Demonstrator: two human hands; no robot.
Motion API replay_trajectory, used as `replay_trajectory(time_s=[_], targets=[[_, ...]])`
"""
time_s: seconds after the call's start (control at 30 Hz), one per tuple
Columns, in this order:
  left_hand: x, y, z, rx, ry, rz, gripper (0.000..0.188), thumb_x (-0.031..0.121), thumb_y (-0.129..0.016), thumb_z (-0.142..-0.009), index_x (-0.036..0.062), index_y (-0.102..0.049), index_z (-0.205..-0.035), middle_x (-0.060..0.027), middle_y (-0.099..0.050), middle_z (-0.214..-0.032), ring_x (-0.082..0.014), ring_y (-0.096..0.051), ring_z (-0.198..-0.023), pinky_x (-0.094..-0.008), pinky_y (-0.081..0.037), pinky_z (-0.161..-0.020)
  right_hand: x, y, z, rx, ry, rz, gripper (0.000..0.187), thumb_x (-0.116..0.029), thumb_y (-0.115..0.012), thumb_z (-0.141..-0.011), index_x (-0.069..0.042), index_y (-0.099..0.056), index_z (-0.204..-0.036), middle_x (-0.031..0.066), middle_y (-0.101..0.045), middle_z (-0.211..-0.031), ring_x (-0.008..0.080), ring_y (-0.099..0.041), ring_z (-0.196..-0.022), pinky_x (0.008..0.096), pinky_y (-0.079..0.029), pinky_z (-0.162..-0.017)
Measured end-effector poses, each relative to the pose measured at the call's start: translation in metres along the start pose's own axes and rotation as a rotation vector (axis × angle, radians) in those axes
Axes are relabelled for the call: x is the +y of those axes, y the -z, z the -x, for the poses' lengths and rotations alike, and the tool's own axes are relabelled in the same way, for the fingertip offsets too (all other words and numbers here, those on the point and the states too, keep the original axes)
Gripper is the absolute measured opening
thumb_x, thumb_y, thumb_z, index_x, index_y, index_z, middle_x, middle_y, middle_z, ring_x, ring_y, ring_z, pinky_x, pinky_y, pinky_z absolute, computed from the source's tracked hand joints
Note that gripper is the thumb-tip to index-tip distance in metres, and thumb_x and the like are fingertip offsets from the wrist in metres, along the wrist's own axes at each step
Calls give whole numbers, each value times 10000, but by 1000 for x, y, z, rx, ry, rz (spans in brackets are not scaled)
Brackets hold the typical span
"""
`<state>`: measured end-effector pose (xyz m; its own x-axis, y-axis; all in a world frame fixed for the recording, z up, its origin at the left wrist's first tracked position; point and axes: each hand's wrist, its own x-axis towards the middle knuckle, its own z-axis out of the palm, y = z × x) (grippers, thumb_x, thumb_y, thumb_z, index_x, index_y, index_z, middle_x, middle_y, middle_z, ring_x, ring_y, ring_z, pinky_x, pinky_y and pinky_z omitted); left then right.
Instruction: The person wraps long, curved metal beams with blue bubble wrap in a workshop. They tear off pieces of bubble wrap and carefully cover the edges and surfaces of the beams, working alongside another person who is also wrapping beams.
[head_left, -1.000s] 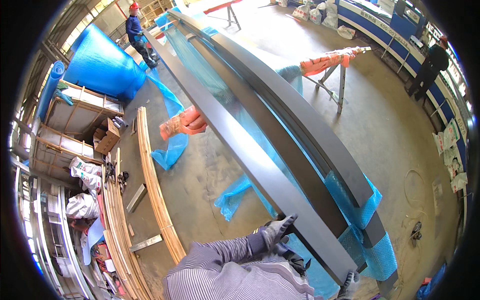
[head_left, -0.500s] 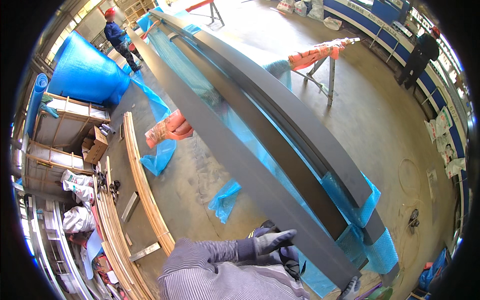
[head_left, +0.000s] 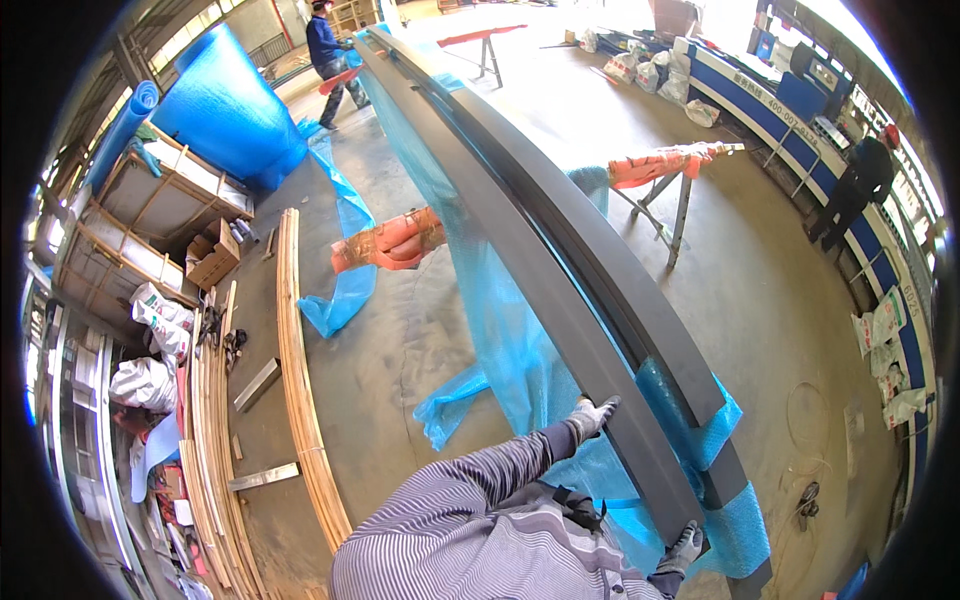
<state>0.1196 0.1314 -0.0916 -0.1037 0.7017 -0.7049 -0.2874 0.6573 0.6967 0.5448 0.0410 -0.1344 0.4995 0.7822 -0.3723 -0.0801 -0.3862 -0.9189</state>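
Observation:
A long dark grey metal profile (head_left: 520, 260) runs from close in front of me to the far end of the room. My left hand (head_left: 592, 416), in a grey glove, is closed on its left edge. My right hand (head_left: 686, 549), gloved too, grips the near end. Right beside it lie further dark profiles (head_left: 610, 260), partly wrapped in blue bubble wrap (head_left: 740, 530). More blue bubble wrap (head_left: 500, 340) hangs down along the left side. At the far end a person (head_left: 325, 50) in a red helmet has a hand by the profiles.
Trestles with orange-wrapped bars (head_left: 400, 242) stand under the profiles, one sticking out on the right (head_left: 660, 168). Wooden strips (head_left: 290, 350) and crates (head_left: 185, 180) are on the left, near a big blue roll (head_left: 235, 110). A second person (head_left: 858, 185) stands by a blue-and-white machine (head_left: 780, 120).
The held profile has shifted right, against the others, covering the gap between them. My left hand has moved forward along it and closed on its edge. The far person moved along with it.

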Motion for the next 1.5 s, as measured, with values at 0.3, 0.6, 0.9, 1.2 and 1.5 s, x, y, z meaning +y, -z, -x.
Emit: replay_trajectory(time_s=[0.3,0.6,0.9,1.2,1.5], targets=[[0,-51,-2,-60,35,-355,564,383,-482,-1009,126,-373,-1498,-124,-350,-1534,-400,-346,-1371,-647,-295,-1091,-20,43,-21,-40,-22,-5,341,-278,-675,-980,13,-616,-1148,75,-659,-1027,175,-620,-896,330,-525,-797],[-15,-76,0,-34,46,-395,535,511,-536,-961,145,-525,-1352,-108,-497,-1327,-340,-473,-1153,-589,-423,-921,-14,67,-19,-66,6,3,348,-253,-643,-1000,32,-604,-1194,95,-655,-1087,185,-615,-954,333,-515,-849],[-50,-80,-1,32,55,-108,564,640,-589,-913,165,-677,-1205,-93,-645,-1120,-280,-600,-934,-531,-551,-750,-16,79,-21,-93,65,-32,406,-186,-652,-984,55,-606,-1308,122,-669,-1211,183,-638,-1030,315,-524,-881],[-41,-93,5,78,198,-291,987,825,-561,-801,81,-448,-1439,-151,-476,-1395,-386,-549,-1125,-533,-582,-771,44,83,-46,55,58,-9,236,-209,-710,-958,21,-679,-1001,-2,-659,-846,81,-580,-762,255,-472,-672],[-72,-126,-45,165,200,-369,715,600,-558,-961,71,-432,-1426,-181,-496,-1400,-379,-541,-1220,-569,-529,-887,29,87,-73,65,31,392,258,-210,-683,-960,25,-680,-1067,73,-704,-857,116,-602,-783,307,-492,-699]])
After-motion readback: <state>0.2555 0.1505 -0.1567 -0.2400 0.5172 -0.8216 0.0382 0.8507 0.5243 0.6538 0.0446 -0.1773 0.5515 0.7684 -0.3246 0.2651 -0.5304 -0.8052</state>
